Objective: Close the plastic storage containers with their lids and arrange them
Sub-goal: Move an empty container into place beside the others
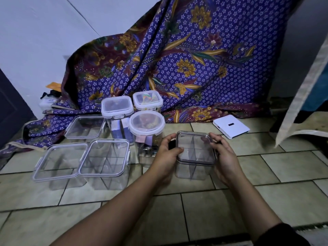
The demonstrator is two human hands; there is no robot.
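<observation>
A clear square container with a dark-rimmed lid (195,148) stands on the tiled floor, dividers showing inside. My left hand (168,153) grips its left side, thumb resting on the lid. My right hand (225,153) holds its right side. To the left stand two clear lidded containers (56,162) (104,157); a third (85,126) sits behind them. Further back are a tall square container (117,107), a small square one (147,100) and a round-lidded one (147,123), all with lids on and things inside.
A purple flowered cloth (177,59) drapes behind the containers and onto the floor. A flat white box (230,126) lies on the tiles at the right. A pale fabric edge (301,86) hangs at far right. White wall (35,41) at the left.
</observation>
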